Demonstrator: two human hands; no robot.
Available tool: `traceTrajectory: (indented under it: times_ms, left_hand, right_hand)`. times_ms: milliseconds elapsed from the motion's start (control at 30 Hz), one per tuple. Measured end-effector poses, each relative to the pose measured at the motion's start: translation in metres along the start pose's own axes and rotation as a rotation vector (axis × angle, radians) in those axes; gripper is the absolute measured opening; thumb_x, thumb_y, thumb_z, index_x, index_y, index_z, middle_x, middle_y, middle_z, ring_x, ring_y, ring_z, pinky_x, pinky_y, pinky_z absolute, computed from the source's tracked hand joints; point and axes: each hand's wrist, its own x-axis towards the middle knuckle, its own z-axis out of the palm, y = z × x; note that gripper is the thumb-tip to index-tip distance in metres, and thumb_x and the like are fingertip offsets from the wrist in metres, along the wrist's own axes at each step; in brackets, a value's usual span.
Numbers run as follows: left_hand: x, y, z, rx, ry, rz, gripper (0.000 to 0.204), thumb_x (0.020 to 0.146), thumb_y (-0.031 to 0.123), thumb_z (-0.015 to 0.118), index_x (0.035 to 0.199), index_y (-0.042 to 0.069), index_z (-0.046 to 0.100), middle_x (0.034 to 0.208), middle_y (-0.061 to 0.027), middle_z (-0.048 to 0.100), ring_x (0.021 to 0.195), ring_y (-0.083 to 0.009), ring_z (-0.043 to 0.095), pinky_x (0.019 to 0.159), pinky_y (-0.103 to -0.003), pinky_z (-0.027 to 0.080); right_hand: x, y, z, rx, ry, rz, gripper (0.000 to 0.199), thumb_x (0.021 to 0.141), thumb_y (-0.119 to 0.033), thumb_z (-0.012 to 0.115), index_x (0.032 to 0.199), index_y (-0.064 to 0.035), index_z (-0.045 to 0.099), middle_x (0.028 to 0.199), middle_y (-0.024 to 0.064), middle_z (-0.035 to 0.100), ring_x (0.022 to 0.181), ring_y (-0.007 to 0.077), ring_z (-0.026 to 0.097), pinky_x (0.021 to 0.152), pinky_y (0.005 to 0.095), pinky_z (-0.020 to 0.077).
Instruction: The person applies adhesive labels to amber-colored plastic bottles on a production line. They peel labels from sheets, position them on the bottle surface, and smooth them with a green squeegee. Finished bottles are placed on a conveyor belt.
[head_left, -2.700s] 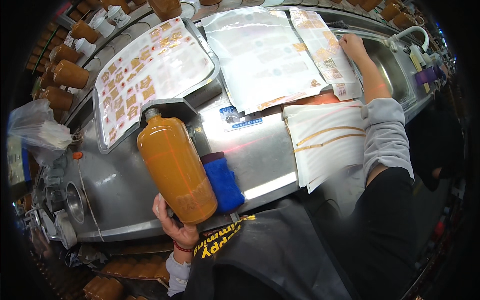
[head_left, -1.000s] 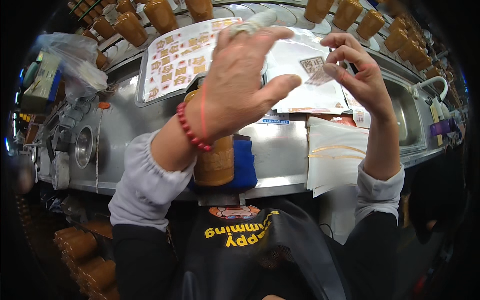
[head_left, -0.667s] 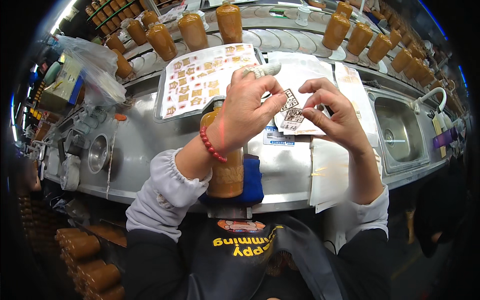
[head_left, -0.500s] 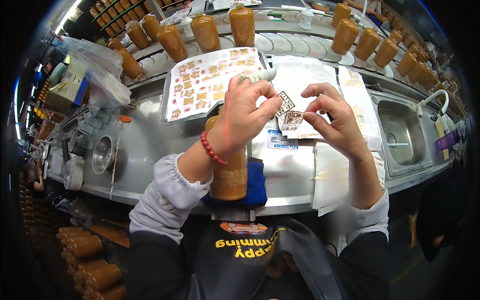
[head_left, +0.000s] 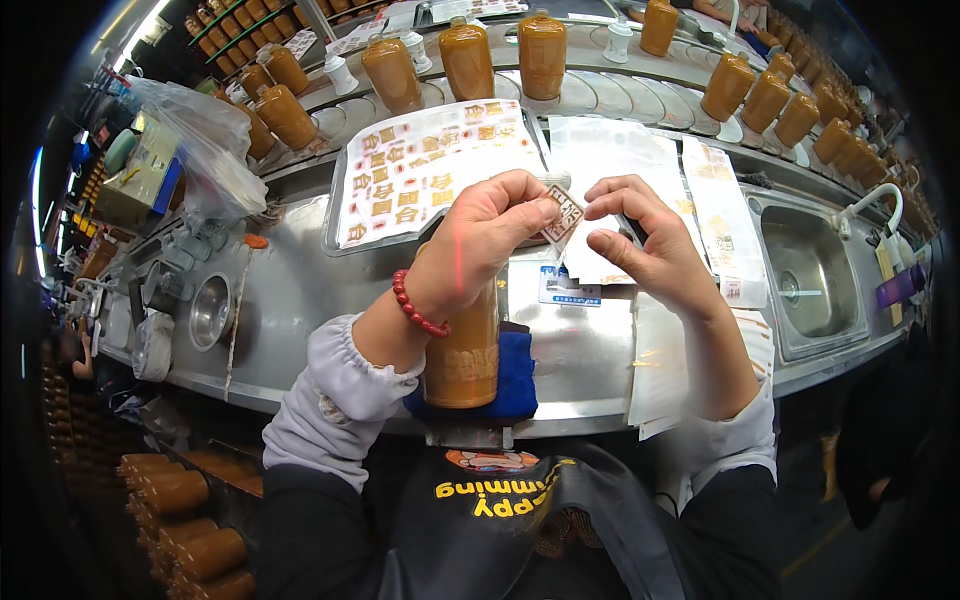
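- Counter [head_left: 285, 310]: bare steel left of your left hand [head_left: 488, 240]; its near edge runs below your hands, under your forearms.
- Open strip: more bare steel below the gap between your hands, bounded by the blue cloth [head_left: 517, 372] leftward and the loose sheets [head_left: 658, 365] under your right hand [head_left: 655, 245].
- Tray [head_left: 330, 226]: beyond and left of your left hand, raised rim, decal sheet [head_left: 400, 170] on it.
- Papers [head_left: 620, 150]: beyond your hands, mostly white, with a narrow printed strip [head_left: 715, 190] beyond your right hand.
- Sink [head_left: 790, 235]: right of your right hand, apart from it.
- Track [head_left: 605, 97]: far beyond both hands, brown bottles along it.
- Left hand: thumb and forefinger closed together on the decal [head_left: 564, 213]; red bracelet [head_left: 415, 304] at the wrist.
- Right hand: fingers curled, thumb apart from them, opening toward the decal; you cannot tell whether a fingertip touches it.
- Decal: one, small, brown print, held tilted between your hands.
- Bottle [head_left: 470, 345]: one, amber-brown, below your left hand, partly hidden by it; base end at the blue cloth.
- Card [head_left: 568, 290]: blue and white, flat, below the gap between your hands.
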Motion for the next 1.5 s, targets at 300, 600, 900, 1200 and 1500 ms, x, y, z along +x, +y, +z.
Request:
traceTrajectory:
  times_ms: [300, 600, 900, 1200, 1500]
  left_hand:
    - [-0.005, -0.003, -0.011, -0.094, -0.054, -0.050, 0.014, 0.101, 0.015, 0.058, 0.102, 0.002, 0.063, 0.096, -0.0068, 0.070, 0.092, -0.0158, 0.068, 0.088, -0.033, 0.054]
    - [-0.007, -0.005, -0.014, -0.091, -0.026, -0.083, 0.016, 0.100, 0.015, 0.059, 0.100, -0.001, 0.061, 0.096, -0.0092, 0.068, 0.086, -0.0149, 0.070, 0.083, -0.029, 0.057]
    - [-0.017, 0.007, 0.002, 0.565, 0.113, 0.149, 0.011, 0.092, 0.012, 0.070, 0.099, 0.004, 0.066, 0.097, -0.0109, 0.065, 0.082, -0.0179, 0.067, 0.077, -0.031, 0.056]
    - [-0.022, 0.004, -0.002, 1.334, 0.100, 1.124, 0.023, 0.073, 0.004, 0.075, 0.093, 0.012, 0.067, 0.108, -0.0093, 0.067, 0.103, -0.0269, 0.064, 0.093, -0.044, 0.050]
    - [-0.028, -0.003, -0.008, 1.438, 0.067, 1.203, 0.023, 0.073, 0.015, 0.081, 0.092, 0.018, 0.068, 0.114, -0.0101, 0.067, 0.107, -0.0259, 0.062, 0.093, -0.041, 0.048]
  right_hand:
    - [0.002, 0.002, 0.006, 0.040, 0.010, -0.060, 0.021, 0.091, -0.020, 0.075, 0.095, -0.0025, 0.063, 0.118, 0.0103, 0.058, 0.114, 0.0217, 0.056, 0.097, 0.0330, 0.0442]
    - [-0.005, -0.015, 0.014, -0.356, 0.145, -0.307, 0.012, 0.084, -0.005, 0.077, 0.086, -0.0026, 0.066, 0.118, 0.0125, 0.060, 0.111, 0.0238, 0.059, 0.089, 0.0335, 0.0491]
    - [-0.008, -0.010, 0.007, -0.050, 0.027, -0.114, 0.015, 0.091, -0.013, 0.073, 0.088, -0.0017, 0.063, 0.115, 0.0107, 0.059, 0.103, 0.0167, 0.056, 0.085, 0.0278, 0.0468]
    - [-0.009, 0.001, 0.007, 0.570, -0.107, 0.180, 0.020, 0.096, -0.019, 0.069, 0.084, -0.0050, 0.062, 0.112, 0.0053, 0.059, 0.087, 0.0073, 0.053, 0.074, 0.0224, 0.0455]
    - [-0.008, -0.001, 0.009, 0.438, -0.059, 0.063, 0.016, 0.093, -0.018, 0.072, 0.086, -0.0050, 0.066, 0.111, 0.0055, 0.059, 0.098, 0.0124, 0.056, 0.084, 0.0268, 0.0470]
